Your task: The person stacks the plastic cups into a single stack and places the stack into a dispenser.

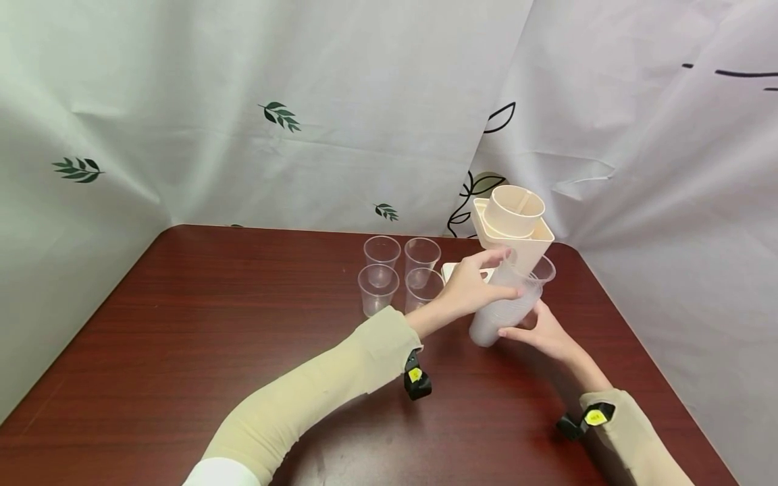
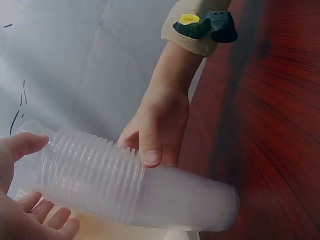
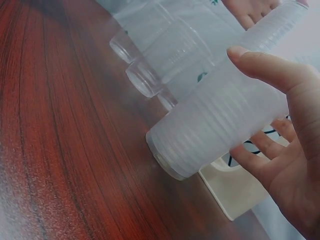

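Observation:
A tall stack of nested clear plastic cups (image 1: 506, 314) is tilted, its base low and its rims up to the right. My right hand (image 1: 550, 334) grips the stack from the right side, thumb on one side and fingers on the other, as the right wrist view shows. At the rim end, my left hand (image 1: 471, 287) holds the outermost plastic cup (image 2: 32, 167) between thumb and fingers. Just behind the stack stands a cream holder (image 1: 513, 219) with a round open tube on top.
Several single clear cups (image 1: 378, 287) stand upright in two rows left of the holder. The dark red wooden table (image 1: 213, 324) extends to the left. White leaf-patterned cloth (image 1: 340, 135) hangs behind the table and along its sides.

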A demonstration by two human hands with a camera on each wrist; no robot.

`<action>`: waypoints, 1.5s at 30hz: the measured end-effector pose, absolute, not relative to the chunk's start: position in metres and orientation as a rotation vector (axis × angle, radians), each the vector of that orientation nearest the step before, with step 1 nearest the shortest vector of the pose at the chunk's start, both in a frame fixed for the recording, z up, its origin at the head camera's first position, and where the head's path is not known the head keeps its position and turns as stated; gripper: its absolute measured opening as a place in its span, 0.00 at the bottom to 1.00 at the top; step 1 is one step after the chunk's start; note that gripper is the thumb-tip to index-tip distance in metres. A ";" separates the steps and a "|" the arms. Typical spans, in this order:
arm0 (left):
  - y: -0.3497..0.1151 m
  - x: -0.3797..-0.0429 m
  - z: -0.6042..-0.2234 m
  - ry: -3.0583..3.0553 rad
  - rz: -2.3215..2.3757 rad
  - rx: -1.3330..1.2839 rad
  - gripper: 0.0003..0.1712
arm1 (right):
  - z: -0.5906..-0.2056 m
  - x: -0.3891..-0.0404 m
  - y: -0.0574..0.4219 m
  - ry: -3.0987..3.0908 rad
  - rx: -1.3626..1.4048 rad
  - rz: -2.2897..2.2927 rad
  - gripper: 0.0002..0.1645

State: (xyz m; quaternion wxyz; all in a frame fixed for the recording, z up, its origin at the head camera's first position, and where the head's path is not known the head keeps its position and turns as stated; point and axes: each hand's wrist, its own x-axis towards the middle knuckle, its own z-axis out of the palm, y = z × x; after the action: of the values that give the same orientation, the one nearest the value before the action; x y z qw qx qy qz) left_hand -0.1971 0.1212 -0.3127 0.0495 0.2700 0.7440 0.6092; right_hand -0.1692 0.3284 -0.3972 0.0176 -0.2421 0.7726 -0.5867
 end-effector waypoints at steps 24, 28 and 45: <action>0.119 -0.194 -0.321 2.174 1.884 0.865 0.42 | -0.397 -0.171 0.328 2.367 -0.789 -1.833 0.43; 0.119 -0.194 -0.321 2.153 1.888 0.867 0.42 | -0.397 -0.171 0.329 2.365 -0.799 -1.826 0.42; 0.118 -0.192 -0.322 2.158 1.887 0.795 0.38 | -0.397 -0.170 0.329 2.394 -0.777 -1.814 0.42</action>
State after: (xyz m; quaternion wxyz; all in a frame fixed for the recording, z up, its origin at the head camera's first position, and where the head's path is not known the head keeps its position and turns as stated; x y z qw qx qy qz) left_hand -0.1921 0.1177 -0.3222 0.0836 0.2663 0.7229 0.6321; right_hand -0.1702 0.3290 -0.3971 0.0198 -0.2506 0.7715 -0.5845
